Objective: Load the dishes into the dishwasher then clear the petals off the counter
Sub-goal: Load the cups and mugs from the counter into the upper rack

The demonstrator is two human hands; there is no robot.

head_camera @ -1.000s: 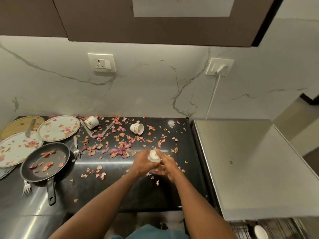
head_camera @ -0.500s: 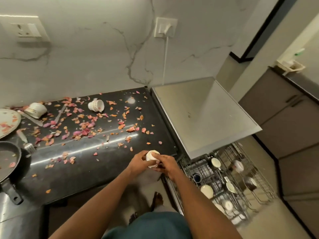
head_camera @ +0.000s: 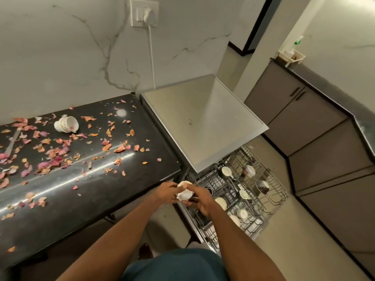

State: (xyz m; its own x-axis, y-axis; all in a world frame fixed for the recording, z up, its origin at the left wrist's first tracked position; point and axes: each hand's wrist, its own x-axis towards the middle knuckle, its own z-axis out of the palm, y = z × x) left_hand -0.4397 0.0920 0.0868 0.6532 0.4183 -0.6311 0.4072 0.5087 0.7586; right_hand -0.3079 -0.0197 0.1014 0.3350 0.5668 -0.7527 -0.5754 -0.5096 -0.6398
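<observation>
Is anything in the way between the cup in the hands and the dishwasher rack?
Nothing visible blocks it. Both hands, left and right, hold the cup right over the near edge of the pulled-out rack. Other cups already sit in the rack, so it needs a free spot among them.

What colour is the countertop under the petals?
Glossy black countertop, streaked by light reflections; the head view shows it, the only view.

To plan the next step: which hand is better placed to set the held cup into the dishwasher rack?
Probably the right hand: it grips the cup on the side nearest the rack, already over its edge. The left hand is on the counter side.
</observation>
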